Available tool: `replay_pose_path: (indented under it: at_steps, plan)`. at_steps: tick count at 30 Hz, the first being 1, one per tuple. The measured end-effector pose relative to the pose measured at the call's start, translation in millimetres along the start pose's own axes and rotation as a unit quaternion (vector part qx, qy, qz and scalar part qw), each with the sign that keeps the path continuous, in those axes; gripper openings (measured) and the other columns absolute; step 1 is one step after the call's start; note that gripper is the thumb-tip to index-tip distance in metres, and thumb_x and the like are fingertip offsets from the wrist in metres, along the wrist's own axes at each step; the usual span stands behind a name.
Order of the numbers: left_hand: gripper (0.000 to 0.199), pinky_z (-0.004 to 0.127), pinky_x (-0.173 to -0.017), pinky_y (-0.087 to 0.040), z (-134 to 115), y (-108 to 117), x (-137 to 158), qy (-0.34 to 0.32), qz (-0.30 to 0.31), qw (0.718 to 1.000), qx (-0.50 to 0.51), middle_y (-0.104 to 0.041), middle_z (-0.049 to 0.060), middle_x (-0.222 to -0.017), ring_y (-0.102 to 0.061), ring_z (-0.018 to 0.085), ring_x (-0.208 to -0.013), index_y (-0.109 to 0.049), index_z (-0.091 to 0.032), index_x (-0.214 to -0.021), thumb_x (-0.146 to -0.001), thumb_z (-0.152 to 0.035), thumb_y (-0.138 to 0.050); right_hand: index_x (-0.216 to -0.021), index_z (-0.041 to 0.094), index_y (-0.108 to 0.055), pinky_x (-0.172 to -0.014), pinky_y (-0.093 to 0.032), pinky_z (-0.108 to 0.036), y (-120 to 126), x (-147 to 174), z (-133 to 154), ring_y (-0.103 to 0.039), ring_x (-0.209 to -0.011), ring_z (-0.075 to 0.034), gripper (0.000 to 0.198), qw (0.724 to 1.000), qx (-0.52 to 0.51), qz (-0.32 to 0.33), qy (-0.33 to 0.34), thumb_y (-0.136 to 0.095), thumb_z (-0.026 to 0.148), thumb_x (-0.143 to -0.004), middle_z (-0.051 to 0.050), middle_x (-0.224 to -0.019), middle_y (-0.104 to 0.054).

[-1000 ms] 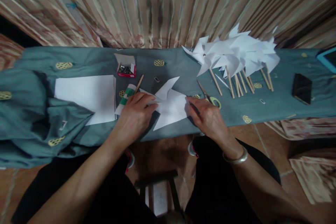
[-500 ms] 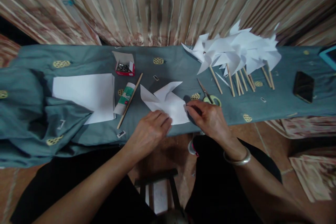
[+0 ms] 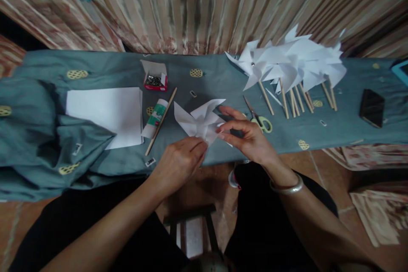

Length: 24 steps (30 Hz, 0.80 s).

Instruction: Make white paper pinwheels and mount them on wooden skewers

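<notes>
A white paper pinwheel [image 3: 199, 119] lies at the front of the table, its blades curled up toward the middle. My left hand [image 3: 183, 157] is closed on its near edge, fingertips pinching the paper close to the centre. At its right side my right hand [image 3: 247, 136] bends thumb and index finger around a corner of the paper, the other fingers raised apart. The exact contact is partly hidden. Scissors [image 3: 259, 120] with light green handles lie just beyond my right hand. Left of the pinwheel, a wooden stick [image 3: 161, 121] rests against a green and white glue stick [image 3: 155, 117].
Finished paper pinwheels [image 3: 293, 61] on wooden sticks lie heaped at the back right. A stack of white paper [image 3: 105, 108] sits at left, partly under bunched cloth [image 3: 41, 136]. A small red box [image 3: 155, 80] holds metal pins. A dark phone [image 3: 372, 107] lies far right.
My right hand has moved left and brought the paper's right corner inward, so that side now curls up. My left hand has stayed at the near edge. The view has shifted slightly.
</notes>
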<state>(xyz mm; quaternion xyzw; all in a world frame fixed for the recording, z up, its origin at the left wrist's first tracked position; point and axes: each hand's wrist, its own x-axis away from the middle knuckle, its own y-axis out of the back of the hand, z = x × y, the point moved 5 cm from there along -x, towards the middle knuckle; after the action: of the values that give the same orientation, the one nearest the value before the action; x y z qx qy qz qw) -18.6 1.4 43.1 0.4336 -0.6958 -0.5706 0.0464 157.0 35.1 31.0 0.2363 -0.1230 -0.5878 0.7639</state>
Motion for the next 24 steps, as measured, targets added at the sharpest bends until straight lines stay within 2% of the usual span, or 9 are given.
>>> replay_pose_path:
  at_steps: [5, 10, 16, 24]
  plan:
    - [0.018, 0.031, -0.070, -0.060, -3, 3, 1, 0.015, 0.000, 1.000, 0.010, -0.072, 0.011, -0.093, -0.070, 0.019, -0.080, -0.064, -0.010, -0.097, -0.094, -0.016, -0.046, -0.087, 0.024, -0.071, -0.111, -0.040, -0.050, -8, -9, 3, -0.051, -0.132, -0.026, 0.007, 0.997, 0.067, -0.025, 0.010, -0.066, 0.028, -0.086, -0.006, -0.143, -0.053]
    - [0.028, 0.028, -0.073, -0.060, -1, 2, 6, 0.044, 0.005, 0.998, 0.038, -0.071, 0.012, -0.105, -0.070, 0.017, -0.089, -0.055, -0.009, -0.120, -0.095, -0.017, -0.049, -0.085, 0.023, -0.072, -0.110, -0.040, -0.052, -16, -12, 8, -0.049, -0.132, -0.029, 0.008, 0.985, 0.164, -0.042, 0.035, -0.064, 0.025, -0.085, -0.007, -0.144, -0.050]
    - [0.018, 0.030, -0.077, -0.060, -2, -1, 6, 0.016, 0.002, 1.000, 0.021, -0.071, 0.011, -0.099, -0.070, 0.019, -0.089, -0.063, -0.010, -0.102, -0.095, -0.016, -0.047, -0.084, 0.021, -0.071, -0.110, -0.040, -0.051, -23, -10, 10, -0.048, -0.132, -0.029, 0.009, 0.974, 0.211, -0.060, 0.045, -0.062, 0.023, -0.085, -0.008, -0.142, -0.051]
    - [0.021, 0.030, -0.075, -0.060, 2, -4, 5, 0.033, 0.013, 0.999, 0.021, -0.070, 0.010, -0.096, -0.069, 0.018, -0.086, -0.064, -0.011, -0.097, -0.096, -0.016, -0.044, -0.080, 0.023, -0.069, -0.110, -0.041, -0.052, -28, -7, 10, -0.048, -0.129, -0.028, 0.011, 0.967, 0.237, -0.087, 0.035, -0.060, 0.024, -0.086, -0.004, -0.140, -0.051]
